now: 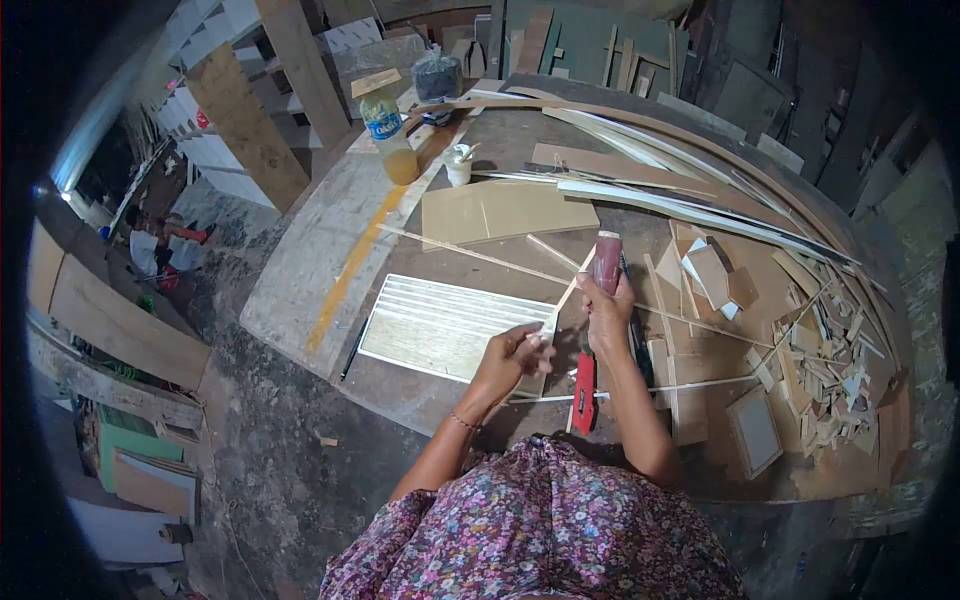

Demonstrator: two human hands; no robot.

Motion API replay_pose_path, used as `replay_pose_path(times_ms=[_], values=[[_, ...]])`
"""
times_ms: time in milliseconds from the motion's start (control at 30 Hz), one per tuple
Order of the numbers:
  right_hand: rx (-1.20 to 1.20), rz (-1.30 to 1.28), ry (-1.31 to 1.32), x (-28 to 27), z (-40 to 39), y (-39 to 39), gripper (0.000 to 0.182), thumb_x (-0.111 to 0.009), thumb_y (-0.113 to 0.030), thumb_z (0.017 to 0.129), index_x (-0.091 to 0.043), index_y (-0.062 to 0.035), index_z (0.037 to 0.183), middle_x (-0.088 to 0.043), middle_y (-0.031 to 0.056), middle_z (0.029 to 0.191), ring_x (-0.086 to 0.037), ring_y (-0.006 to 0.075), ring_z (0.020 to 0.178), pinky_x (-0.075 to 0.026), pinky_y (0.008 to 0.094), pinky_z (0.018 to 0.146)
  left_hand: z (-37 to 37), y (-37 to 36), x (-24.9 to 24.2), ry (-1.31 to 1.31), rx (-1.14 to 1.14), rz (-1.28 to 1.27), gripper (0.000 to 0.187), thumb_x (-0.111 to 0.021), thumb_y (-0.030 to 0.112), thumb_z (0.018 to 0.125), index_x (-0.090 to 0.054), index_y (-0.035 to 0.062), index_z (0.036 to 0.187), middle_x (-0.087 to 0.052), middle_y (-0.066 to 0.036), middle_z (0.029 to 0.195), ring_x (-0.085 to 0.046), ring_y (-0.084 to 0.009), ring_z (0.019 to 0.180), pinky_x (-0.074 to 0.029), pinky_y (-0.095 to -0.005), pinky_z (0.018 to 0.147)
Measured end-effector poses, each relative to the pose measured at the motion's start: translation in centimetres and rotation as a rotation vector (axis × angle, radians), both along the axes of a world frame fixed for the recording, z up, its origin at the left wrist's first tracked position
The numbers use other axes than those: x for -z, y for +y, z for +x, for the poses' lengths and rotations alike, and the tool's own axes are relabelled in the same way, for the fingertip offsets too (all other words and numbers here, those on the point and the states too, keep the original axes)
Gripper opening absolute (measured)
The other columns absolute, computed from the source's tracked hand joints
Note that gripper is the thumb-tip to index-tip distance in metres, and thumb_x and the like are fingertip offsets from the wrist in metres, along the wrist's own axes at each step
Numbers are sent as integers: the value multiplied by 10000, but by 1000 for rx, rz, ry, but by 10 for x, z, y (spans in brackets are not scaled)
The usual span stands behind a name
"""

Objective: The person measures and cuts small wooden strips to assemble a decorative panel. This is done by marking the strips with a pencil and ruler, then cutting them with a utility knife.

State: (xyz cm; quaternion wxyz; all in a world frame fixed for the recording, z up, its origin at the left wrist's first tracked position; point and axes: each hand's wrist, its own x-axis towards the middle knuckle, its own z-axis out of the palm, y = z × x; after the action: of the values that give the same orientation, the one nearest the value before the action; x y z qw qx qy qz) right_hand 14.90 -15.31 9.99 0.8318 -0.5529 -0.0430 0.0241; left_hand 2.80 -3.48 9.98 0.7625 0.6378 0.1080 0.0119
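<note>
My right hand (608,310) is closed around a dark reddish-brown block (606,260), held upright over the table. A thin pale wooden strip (571,296) runs from beside that block down to my left hand (515,362). The thumb and forefinger of my left hand pinch near the strip's lower end, while its other fingers are loosely curled and slightly blurred. Under and left of this hand lies a pale rectangular panel (430,341) with raised slats along its upper part. A red cutter (584,396) lies on the table between my forearms.
Small wood offcuts (825,375) are heaped at the right. Long bent strips (700,205) cross the back. A flat tan board (505,212), a bottle of amber liquid (398,160) and a white cup (458,167) stand or lie farther off. Another person (150,245) sits at far left.
</note>
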Motion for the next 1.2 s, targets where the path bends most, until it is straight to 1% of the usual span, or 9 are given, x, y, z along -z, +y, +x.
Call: replay_pose_path(times_ms=[67,167,300,433,533,700,967,1067,1200], values=[[-29,-74,-10,0,4,-6,327,-709,-149,730,-490,-44,949,-531,14,721,-488,87,539,-392,236,449,-8,8,2,48,116,-28,309,-489,122,908,-499,-14,1186,-634,-24,762,-497,-60,558,-389,-187,506],[287,-593,-600,15,8,-1,425,-663,-242,790,-477,-21,1102,-580,104,868,-584,229,714,-469,338,607,-7,9,6,-21,-62,228,250,-500,90,886,-584,-12,1099,-622,-6,699,-453,-46,567,-366,-188,520],[166,-924,-722,-16,-19,-6,397,-480,-277,897,-445,-92,1246,-565,185,1003,-587,360,861,-481,389,696,-6,10,6,-114,-224,496,232,-519,32,852,-594,-63,1049,-629,-63,669,-538,-72,600,-435,-230,561],[34,-987,-897,-9,-46,-3,329,-573,-207,837,-561,-147,1161,-550,129,801,-588,306,708,-477,378,592,-2,9,2,-115,-269,587,219,-525,9,842,-589,-97,1023,-640,-106,685,-593,-106,662,-472,-251,628],[-20,-1049,-1016,-4,-63,-6,349,-582,-185,825,-554,-166,1172,-539,114,802,-589,300,669,-485,389,567,-2,12,6,-104,-256,601,205,-520,-20,816,-602,-84,993,-637,-150,688,-624,-164,628,-474,-274,588],[220,-1195,-848,-14,-13,-14,396,-633,-187,785,-551,-183,1173,-555,112,800,-591,286,654,-478,392,537,-4,2,6,-128,-263,602,186,-529,4,838,-600,-107,968,-639,-114,686,-592,-110,643,-473,-255,612],[67,-990,-1041,7,-43,-9,386,-652,-185,765,-579,-153,1142,-562,102,840,-593,275,728,-482,384,600,-2,10,10,-148,-305,544,165,-529,32,856,-615,-81,940,-636,-75,675,-561,-95,611,-456,-238,576],[146,-1064,-791,-13,-26,-13,393,-653,-176,761,-577,-151,1146,-564,99,844,-597,267,746,-481,396,615,-3,6,6,-99,-225,513,189,-516,40,839,-624,-75,943,-632,-108,646,-594,-125,616,-460,-267,578],[17,-1074,-1052,-20,-54,-16,387,-641,-168,767,-573,-138,1146,-562,105,853,-599,285,726,-492,393,593,1,11,7,-108,-220,326,150,-530,65,866,-632,-40,900,-615,-26,673,-413,-39,521,-351,-197,466]])
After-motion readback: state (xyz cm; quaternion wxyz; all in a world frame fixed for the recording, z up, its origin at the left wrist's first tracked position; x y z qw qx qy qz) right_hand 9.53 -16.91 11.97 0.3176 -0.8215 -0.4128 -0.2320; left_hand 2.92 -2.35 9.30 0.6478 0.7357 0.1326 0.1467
